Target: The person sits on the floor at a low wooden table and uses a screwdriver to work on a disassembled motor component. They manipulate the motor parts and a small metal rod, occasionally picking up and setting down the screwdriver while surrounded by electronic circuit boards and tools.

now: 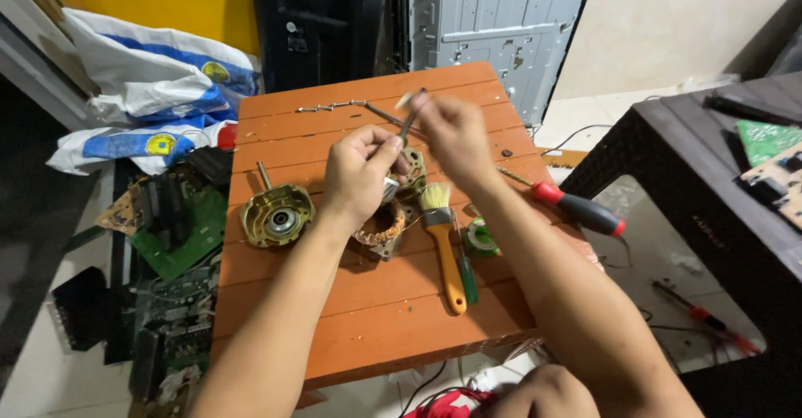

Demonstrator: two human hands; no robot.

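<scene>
My left hand (359, 172) is closed around a small metal motor part held above the orange wooden table (368, 309). My right hand (451, 134) grips a thin grey tool (409, 119) whose tip meets the part in my left hand. Just below my left hand lies a copper-wound motor stator (381, 228). A round brass-coloured motor cover with a shaft (276, 213) sits to the left on the table.
A yellow-handled paintbrush (443, 238), a green screwdriver (467, 272), a solder spool (482, 238) and a red-and-black screwdriver (576, 209) lie on the table. Circuit boards (180, 226) and bags (159, 92) clutter the floor at left. A dark plastic table (693, 209) stands at right.
</scene>
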